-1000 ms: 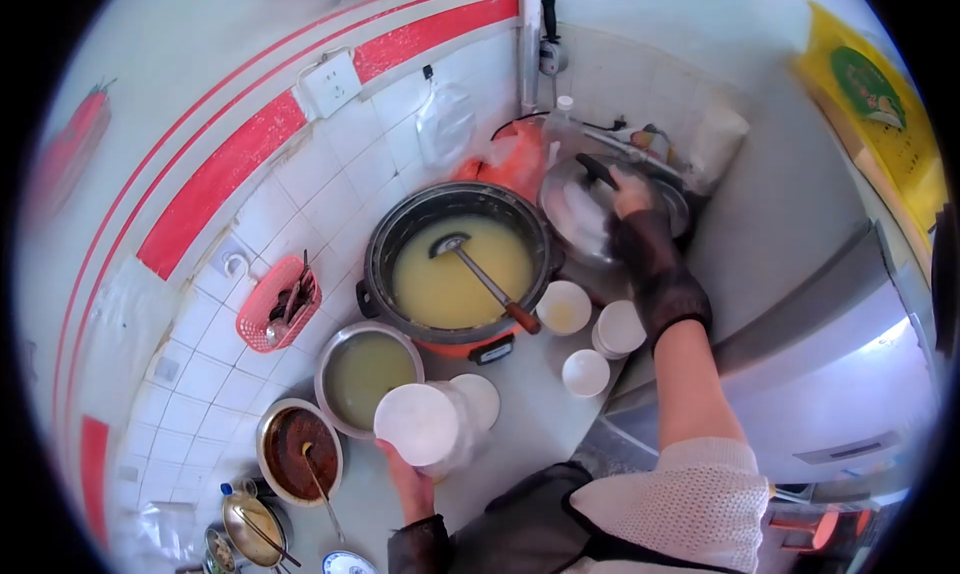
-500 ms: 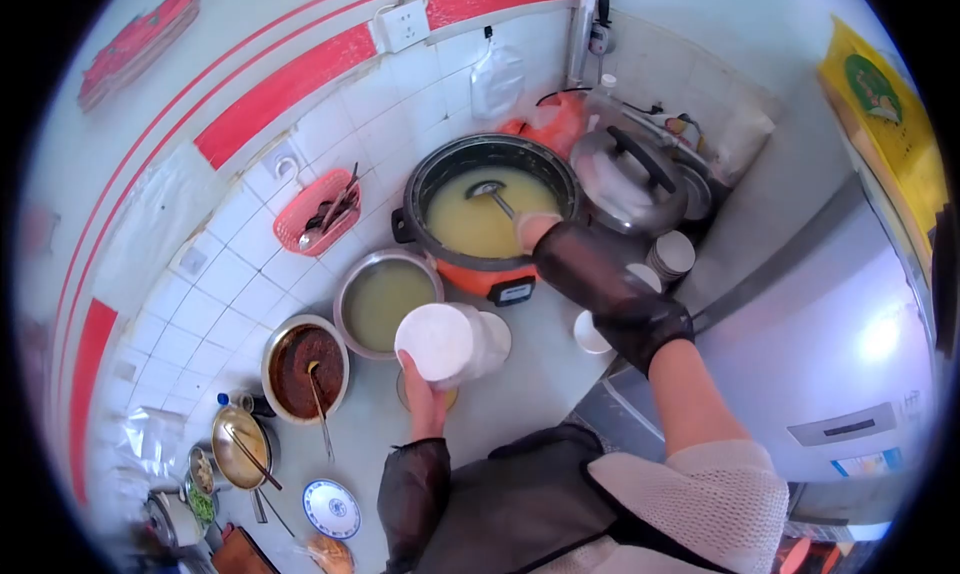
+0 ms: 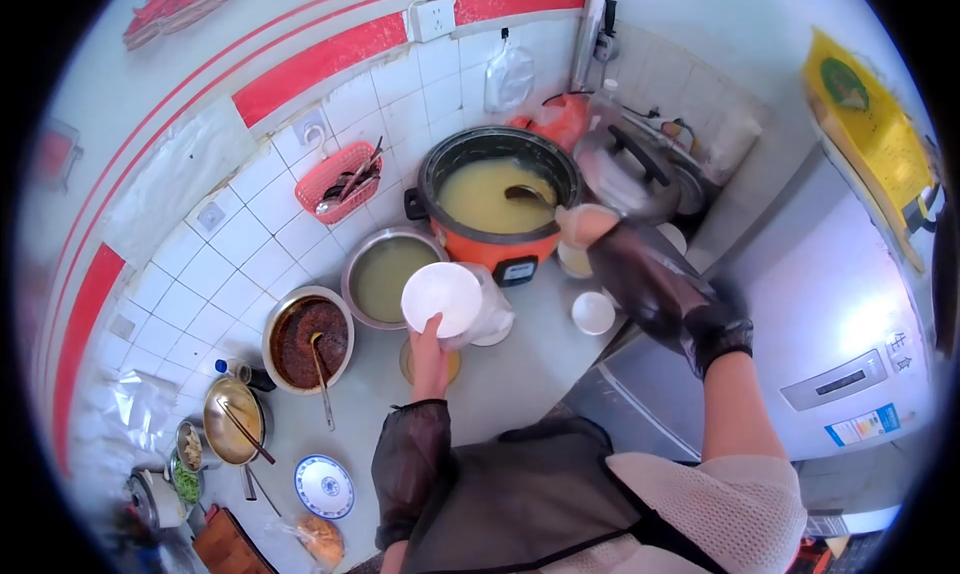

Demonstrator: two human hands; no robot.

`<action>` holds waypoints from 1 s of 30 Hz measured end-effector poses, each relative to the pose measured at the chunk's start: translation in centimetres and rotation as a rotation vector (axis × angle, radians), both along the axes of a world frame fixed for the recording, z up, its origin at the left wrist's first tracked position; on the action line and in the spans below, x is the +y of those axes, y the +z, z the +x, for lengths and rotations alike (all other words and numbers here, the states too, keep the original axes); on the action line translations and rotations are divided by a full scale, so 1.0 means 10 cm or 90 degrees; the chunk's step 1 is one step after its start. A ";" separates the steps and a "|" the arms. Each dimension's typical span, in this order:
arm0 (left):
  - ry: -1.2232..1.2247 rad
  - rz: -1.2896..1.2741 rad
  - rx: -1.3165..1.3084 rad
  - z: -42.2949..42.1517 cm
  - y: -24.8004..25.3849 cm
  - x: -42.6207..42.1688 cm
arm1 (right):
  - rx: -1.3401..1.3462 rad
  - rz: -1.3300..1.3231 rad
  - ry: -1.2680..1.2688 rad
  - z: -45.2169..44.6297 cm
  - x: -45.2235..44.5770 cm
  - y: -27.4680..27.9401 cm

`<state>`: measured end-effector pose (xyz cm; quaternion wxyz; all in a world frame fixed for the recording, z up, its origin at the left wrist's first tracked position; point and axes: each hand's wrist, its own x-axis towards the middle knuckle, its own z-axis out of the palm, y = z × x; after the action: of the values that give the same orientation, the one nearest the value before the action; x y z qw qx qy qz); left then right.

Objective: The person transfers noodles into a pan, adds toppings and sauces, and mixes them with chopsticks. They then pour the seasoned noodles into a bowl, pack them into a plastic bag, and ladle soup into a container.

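My left hand is closed around a stack of white paper cups, its round end facing up and crinkled clear plastic trailing to the right. My right hand grips a ladle whose bowl rests in the pale yellow liquid of a large orange cooker. Just under my right hand, partly hidden by it, is a cup with yellowish contents. A white cup stands in front of it, near the table edge. Dark sheer sleeves cover both forearms.
Left of the cooker stand a metal pot of greenish liquid and a pot of dark red sauce with a spoon. A metal pan, a blue-rimmed plate and a wall basket lie further left. A fridge borders the right.
My right hand has moved right, drawing the ladle from the middle toward the cooker's right side. The cup stack is still in my left hand. The view has shifted slightly.
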<state>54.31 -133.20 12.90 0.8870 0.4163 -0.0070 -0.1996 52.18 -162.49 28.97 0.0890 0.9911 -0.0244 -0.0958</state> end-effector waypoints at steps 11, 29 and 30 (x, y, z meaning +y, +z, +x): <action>-0.066 -0.017 0.002 -0.07 0.32 -0.19 | 0.077 -0.087 0.069 1.00 -0.73 -1.13; -0.215 0.017 -0.037 0.85 0.36 -1.17 | 0.028 1.318 -0.385 -0.72 -0.31 0.17; -0.217 0.009 -0.037 0.90 0.38 -1.26 | 0.048 1.317 -0.365 -0.80 -0.28 0.26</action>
<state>63.31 -145.77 16.71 0.8370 0.4208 -0.1015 -0.3349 44.21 -165.32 31.54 -0.8184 0.5390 -0.1606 -0.1178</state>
